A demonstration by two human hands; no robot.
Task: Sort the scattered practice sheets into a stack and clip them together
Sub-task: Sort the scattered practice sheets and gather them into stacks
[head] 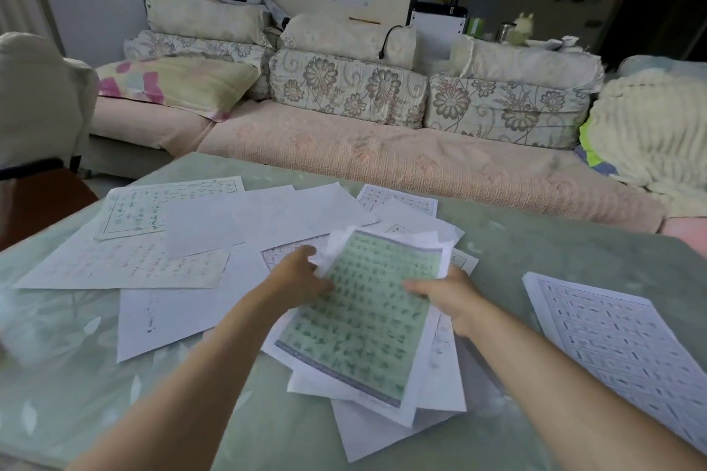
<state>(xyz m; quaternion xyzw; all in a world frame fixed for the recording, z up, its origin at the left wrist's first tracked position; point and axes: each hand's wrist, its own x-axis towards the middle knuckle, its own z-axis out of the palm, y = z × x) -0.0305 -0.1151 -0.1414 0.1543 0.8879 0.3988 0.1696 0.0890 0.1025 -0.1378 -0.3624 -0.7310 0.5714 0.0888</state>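
Gripping sheets [363,314]: left hand [302,273], right hand [447,294]

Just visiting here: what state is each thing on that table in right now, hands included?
green sheet: face up, topmost on the bundle.
bundle: uneven, edges fanned, held at both sides.
left hand: fingers grip the bundle's left edge.
right hand: grips its right edge, thumb on top.
loose sheets: scattered, overlapping, lying flat on the table.
side stack: fairly even, untouched, no clip seen.
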